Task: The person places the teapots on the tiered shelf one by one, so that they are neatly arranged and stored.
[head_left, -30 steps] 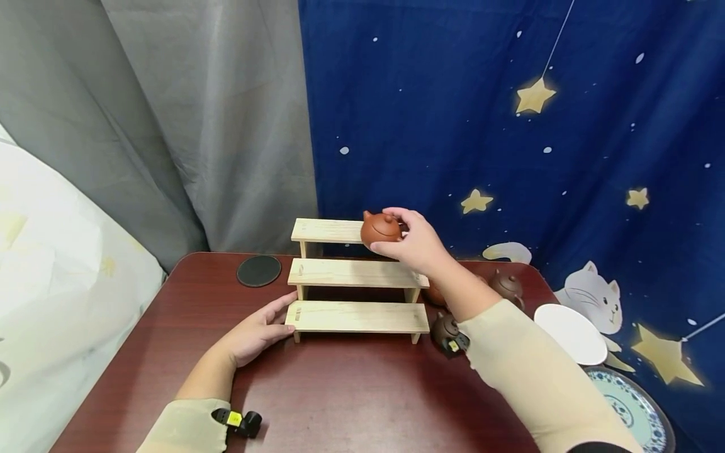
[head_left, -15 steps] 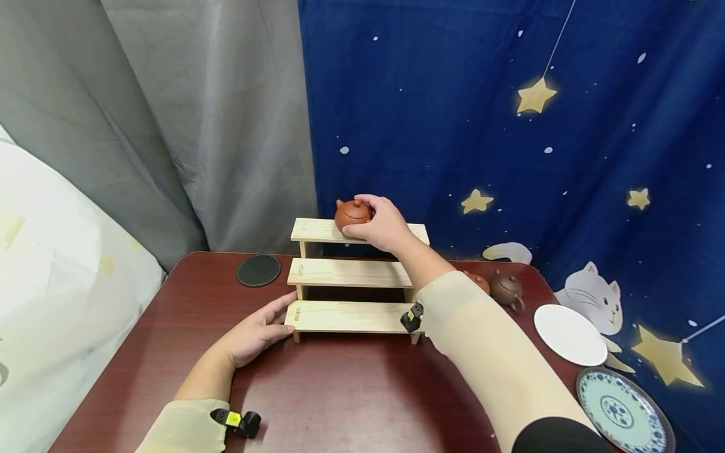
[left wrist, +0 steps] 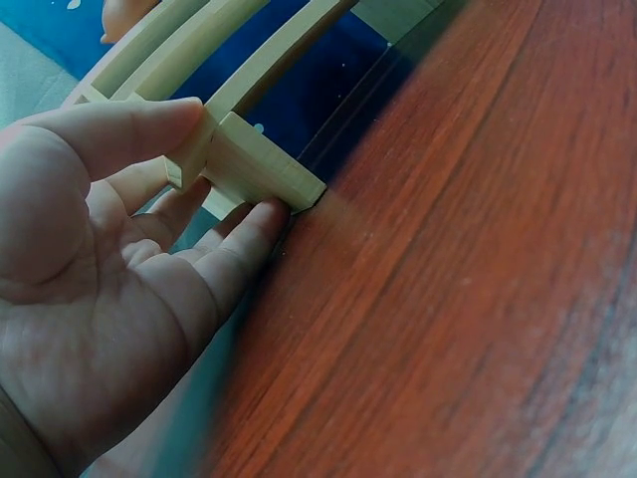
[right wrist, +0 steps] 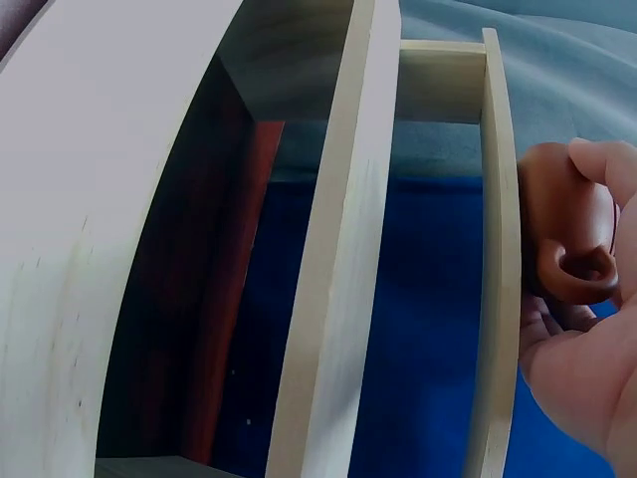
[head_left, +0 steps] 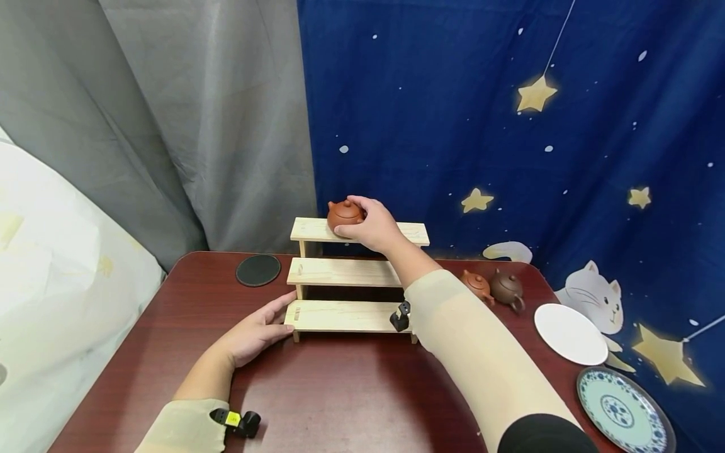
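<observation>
A reddish-brown clay teapot point(head_left: 344, 215) is at the top board of a three-step wooden display rack point(head_left: 345, 316), left of that board's middle. My right hand point(head_left: 374, 225) grips it from the right, thumb in front and fingers behind. The right wrist view shows the teapot's looped handle point(right wrist: 577, 274) and its base against the board. My left hand point(head_left: 257, 333) holds the left end of the rack's lowest step. In the left wrist view its thumb lies along the step's edge, and other fingertips touch the end leg point(left wrist: 264, 169).
At the back right of the red-brown table point(head_left: 340, 390) stand an orange-brown teapot point(head_left: 477, 286) and a dark brown teapot point(head_left: 506, 289). A white plate point(head_left: 569, 333) and a blue-patterned plate point(head_left: 620, 409) lie along the right edge. A black round coaster point(head_left: 258, 270) lies left of the rack.
My right hand has carried the teapot leftward along the top board and settled it there, moving only slightly in the last half second. The left hand has stayed in place.
</observation>
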Motion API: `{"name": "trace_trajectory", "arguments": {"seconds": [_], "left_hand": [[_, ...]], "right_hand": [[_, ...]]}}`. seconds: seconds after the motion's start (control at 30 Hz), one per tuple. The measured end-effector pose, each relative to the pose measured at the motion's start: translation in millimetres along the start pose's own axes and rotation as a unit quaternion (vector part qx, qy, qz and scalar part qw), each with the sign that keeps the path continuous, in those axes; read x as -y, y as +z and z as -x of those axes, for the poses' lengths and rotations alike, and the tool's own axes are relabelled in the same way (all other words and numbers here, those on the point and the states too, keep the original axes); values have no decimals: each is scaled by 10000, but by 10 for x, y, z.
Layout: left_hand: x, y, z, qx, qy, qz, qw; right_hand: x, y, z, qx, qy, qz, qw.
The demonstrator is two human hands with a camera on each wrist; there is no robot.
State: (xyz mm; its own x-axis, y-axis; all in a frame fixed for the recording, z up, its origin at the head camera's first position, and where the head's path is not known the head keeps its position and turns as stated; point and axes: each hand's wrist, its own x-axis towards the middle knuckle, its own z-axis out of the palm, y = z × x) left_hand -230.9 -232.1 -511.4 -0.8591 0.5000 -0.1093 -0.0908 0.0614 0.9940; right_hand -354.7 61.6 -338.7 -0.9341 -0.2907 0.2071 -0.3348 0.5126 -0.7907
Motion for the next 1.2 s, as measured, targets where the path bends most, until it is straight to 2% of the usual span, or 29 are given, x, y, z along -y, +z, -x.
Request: {"name": "trace_trajectory", "arguments": {"seconds": [0.3,0.5,0.77,1.03,1.2], "left_hand": [[13,-4,5,15,34,56,10000],[19,0,21,-10,7,99,10000],[-9,-2,14,3,41,29,10000],[-9,-7,8,-6,34,-31,10000],[-14,-1,10,-62,-31,-31,10000]], "right_hand": [[5,-5,18,140,-20,-108,9998],[43,-93,196,-52,141,8,9999],[-40,-328,661,-395,-19,-258,9989],[-373,-518,1200,-831,-41,-814,9932],[-614,-635,1560,-1009,4,-896,9908]]}}
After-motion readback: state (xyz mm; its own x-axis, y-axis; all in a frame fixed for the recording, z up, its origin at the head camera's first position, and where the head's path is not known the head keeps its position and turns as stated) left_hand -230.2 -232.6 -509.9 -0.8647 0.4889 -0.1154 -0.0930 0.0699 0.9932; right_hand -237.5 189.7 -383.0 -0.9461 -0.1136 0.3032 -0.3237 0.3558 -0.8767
